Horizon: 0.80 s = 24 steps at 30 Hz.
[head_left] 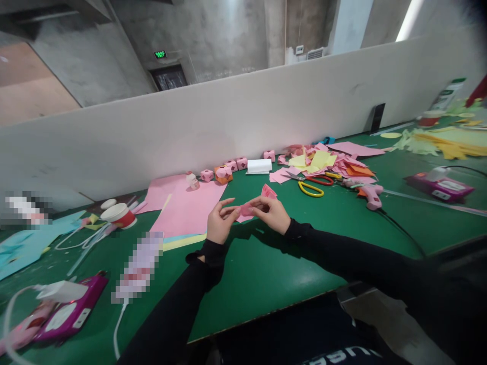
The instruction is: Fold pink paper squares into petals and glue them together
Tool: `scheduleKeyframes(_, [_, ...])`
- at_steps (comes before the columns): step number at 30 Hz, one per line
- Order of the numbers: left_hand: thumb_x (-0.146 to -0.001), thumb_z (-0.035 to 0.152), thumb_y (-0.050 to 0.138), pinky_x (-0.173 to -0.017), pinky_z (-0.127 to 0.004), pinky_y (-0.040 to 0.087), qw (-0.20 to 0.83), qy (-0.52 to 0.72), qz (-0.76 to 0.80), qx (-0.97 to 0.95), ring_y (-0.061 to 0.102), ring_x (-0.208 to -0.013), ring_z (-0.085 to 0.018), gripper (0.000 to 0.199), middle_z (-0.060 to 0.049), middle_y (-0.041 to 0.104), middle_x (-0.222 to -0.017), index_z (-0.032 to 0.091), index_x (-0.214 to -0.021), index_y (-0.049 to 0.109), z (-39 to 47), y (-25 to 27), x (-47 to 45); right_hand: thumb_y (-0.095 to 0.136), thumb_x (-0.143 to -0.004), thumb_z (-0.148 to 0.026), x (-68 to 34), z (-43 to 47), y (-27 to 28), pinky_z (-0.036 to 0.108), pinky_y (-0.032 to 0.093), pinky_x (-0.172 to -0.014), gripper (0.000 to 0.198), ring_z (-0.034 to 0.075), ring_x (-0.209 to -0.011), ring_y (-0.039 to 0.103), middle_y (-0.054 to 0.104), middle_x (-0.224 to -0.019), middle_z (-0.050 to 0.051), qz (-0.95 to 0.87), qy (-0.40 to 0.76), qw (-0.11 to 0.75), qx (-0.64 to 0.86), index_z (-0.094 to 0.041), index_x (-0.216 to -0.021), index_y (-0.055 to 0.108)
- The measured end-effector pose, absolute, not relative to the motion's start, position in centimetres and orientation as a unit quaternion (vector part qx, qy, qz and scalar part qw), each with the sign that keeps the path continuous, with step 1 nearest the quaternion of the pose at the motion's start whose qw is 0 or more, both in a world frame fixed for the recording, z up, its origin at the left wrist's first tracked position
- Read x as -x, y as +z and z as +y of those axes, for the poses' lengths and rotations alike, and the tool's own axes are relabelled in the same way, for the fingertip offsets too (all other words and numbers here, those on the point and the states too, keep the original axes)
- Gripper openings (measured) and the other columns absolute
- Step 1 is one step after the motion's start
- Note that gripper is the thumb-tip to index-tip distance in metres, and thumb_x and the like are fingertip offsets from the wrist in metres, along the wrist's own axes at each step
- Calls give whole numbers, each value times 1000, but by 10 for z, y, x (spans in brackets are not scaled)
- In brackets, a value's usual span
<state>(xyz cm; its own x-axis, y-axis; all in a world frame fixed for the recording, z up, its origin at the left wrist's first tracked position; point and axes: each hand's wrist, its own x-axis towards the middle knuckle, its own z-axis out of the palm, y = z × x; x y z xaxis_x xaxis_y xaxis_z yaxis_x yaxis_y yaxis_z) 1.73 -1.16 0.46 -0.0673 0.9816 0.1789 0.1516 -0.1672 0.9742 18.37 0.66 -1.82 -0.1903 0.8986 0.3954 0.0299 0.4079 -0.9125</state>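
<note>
Between my two hands is a small piece of pink paper (246, 209), raised a little over the green table. My left hand (221, 221) pinches its left end between thumb and forefinger, the other fingers partly spread. The fingers of my right hand (273, 214) are closed on the right end. Just behind my right hand shows a folded pink paper piece (269, 191); whether it touches the hand I cannot tell. Another bit of pink paper lies below the held piece, partly hidden by my fingers.
Pink sheets (186, 205) lie left of my hands. Several folded pink paper shapes (231, 166) line the partition (213, 126). Scissors (310, 185), paper scraps (319, 161) and a pink glue gun (373, 196) are on the right. A paper cup (119, 216) and purple power strip (72, 309) stand left.
</note>
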Motion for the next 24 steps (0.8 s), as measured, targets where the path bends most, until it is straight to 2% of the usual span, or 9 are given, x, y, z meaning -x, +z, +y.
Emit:
scheduleKeyframes(7, [-64, 37, 72, -54, -24, 51, 385, 536, 508, -553, 62, -62, -14, 47, -5, 70, -76, 12, -102, 59, -10, 4, -17, 56, -73, -11, -187, 3, -14, 27, 49, -64, 25, 16, -78, 64, 68, -93, 5, -706, 352, 502, 355, -18, -93, 69])
scheduleKeyframes(15, [-66, 36, 72, -64, -25, 52, 363, 522, 492, -595, 66, -75, -17, 47, -7, 70, -82, 14, -105, 56, -13, 4, -20, 59, -76, -22, -185, 7, -21, 26, 48, -60, 20, 14, -69, 62, 69, -85, 5, -677, 399, 514, 342, -16, -94, 67])
scheduleKeyframes(20, [-65, 36, 73, -68, -28, 53, 386, 492, 480, -615, 67, -87, -20, 54, -9, 69, -89, 15, -110, 52, -13, 2, -21, 60, -76, -22, -184, 11, -24, 31, 52, -68, 18, 16, -74, 65, 70, -83, 4, -658, 404, 537, 340, -18, -93, 66])
scheduleKeyframes(24, [-67, 36, 72, -70, -30, 53, 378, 479, 484, -627, 67, -84, -20, 53, -7, 69, -86, 15, -111, 52, -11, 0, -19, 63, -77, -31, -184, 10, -21, 33, 53, -70, 20, 18, -77, 66, 70, -84, 6, -653, 411, 541, 335, -18, -91, 66])
